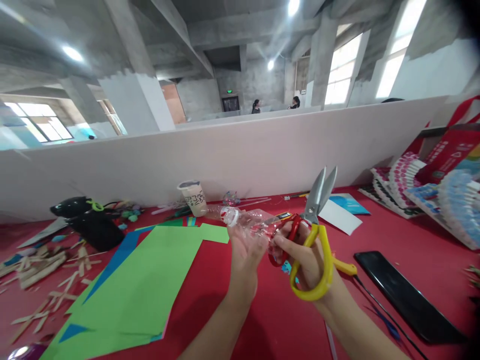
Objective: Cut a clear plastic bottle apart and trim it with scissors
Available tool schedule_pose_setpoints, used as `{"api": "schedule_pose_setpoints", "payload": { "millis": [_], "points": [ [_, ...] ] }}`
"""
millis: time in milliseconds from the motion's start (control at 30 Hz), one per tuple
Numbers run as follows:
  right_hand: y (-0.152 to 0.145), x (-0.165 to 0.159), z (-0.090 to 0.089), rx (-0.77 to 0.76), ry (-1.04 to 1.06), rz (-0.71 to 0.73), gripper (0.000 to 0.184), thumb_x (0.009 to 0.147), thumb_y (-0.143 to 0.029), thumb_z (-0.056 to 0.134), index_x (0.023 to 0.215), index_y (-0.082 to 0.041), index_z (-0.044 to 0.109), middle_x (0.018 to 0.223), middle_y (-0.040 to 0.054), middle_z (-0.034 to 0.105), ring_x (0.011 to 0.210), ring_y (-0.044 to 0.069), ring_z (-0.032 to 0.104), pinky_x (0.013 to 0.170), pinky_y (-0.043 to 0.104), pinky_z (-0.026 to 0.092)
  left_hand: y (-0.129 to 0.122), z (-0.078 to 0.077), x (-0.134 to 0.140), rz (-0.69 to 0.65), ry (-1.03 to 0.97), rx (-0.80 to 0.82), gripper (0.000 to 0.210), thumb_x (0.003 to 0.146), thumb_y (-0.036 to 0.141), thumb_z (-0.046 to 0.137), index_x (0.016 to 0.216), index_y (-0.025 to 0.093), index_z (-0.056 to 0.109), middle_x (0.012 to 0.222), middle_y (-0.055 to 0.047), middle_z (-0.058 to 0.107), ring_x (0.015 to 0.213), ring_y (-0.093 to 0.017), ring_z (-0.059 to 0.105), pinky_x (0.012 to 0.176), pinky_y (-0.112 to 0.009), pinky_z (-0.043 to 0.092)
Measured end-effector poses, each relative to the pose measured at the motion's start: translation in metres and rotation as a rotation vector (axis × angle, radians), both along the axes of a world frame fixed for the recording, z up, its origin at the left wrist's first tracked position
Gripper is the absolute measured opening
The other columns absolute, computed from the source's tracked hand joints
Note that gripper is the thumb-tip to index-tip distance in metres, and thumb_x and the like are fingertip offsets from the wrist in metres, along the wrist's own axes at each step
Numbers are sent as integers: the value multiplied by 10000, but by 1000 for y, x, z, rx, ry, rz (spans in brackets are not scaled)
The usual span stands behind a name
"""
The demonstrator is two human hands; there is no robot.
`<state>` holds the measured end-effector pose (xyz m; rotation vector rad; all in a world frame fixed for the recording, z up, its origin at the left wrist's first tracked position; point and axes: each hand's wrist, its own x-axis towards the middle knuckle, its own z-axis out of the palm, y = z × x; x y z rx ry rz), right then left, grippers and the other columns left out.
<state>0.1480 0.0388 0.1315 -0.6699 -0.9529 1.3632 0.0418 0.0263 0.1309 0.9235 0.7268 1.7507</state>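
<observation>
My left hand (243,260) is closed around a clear plastic bottle (258,220), which lies sideways above the table with its white cap (230,216) to the left. In my right hand (308,257) are big scissors (318,197) with a yellow handle loop and a red one. Their blades point up and away from the bottle, slightly apart. The right thumb and fingertips come close to the bottle's right end; whether they touch it I cannot tell. Fingers partly hide that end.
Green and blue paper sheets (150,280) lie on the red table at left, near wooden sticks (41,270) and a black container (95,225). A paper cup (193,197) stands by the white partition (240,155). At right are a yellow-handled tool (345,266) with a cord and a black phone-like slab (408,295).
</observation>
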Motion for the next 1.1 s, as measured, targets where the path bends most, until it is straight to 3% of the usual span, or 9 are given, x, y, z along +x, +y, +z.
{"api": "schedule_pose_setpoints", "payload": {
  "millis": [167, 367, 533, 633, 900, 1000, 1100],
  "points": [
    [-4, -10, -4, 22, -81, -89, 308, 680, -315, 800, 731, -228, 509, 573, -56, 566, 488, 149, 557, 476, 279, 475, 3, 1, 6, 27, -85, -17, 483, 777, 178, 680, 1208, 265, 482, 1171, -46, 585, 1069, -194, 600, 932, -329, 493],
    [-15, -18, -3, 67, -155, -229, 247, 740, -350, 723, 732, -239, 502, 629, -40, 545, 528, 153, 535, 526, 298, 491, 2, 5, 9, -54, -153, 12, 365, 833, 199, 615, 1165, 271, 480, 1062, -32, 604, 952, -194, 663, 797, -310, 555],
    [-17, -18, -4, 128, -245, -259, 193, 789, -347, 675, 747, -225, 531, 654, -28, 575, 544, 153, 552, 529, 294, 494, -2, 8, 10, -36, -142, -30, 572, 752, 191, 708, 1233, 293, 418, 1046, -33, 634, 796, -178, 703, 714, -297, 557],
    [-17, -17, -11, 166, -320, -273, 178, 834, -329, 674, 783, -200, 562, 691, -36, 584, 596, 147, 584, 588, 302, 515, -1, 6, 8, -31, -147, -21, 555, 743, 119, 673, 1211, 301, 438, 1003, -7, 633, 775, -147, 686, 689, -260, 540],
    [-12, -20, -34, 218, -511, -251, 185, 960, -319, 579, 1078, -188, 633, 1083, 51, 657, 867, 193, 651, 750, 380, 550, 11, -5, -3, 6, -100, -51, 340, 753, 115, 642, 1044, 244, 523, 966, -2, 614, 866, -153, 642, 745, -264, 511],
    [-11, -20, -32, 210, -533, -211, 182, 943, -327, 595, 1047, -180, 617, 1007, 38, 652, 810, 184, 641, 717, 366, 539, 16, -8, -7, 5, -71, -93, 329, 758, 140, 656, 1050, 234, 537, 1001, -15, 631, 900, -160, 643, 824, -301, 503],
    [-12, -14, -22, 200, -556, -138, 156, 892, -342, 631, 895, -211, 545, 795, -12, 585, 686, 171, 568, 640, 321, 489, 23, -4, -19, 28, -33, -98, 340, 736, 148, 663, 1047, 222, 545, 954, -21, 654, 884, -172, 651, 829, -320, 503]
  ]
}}
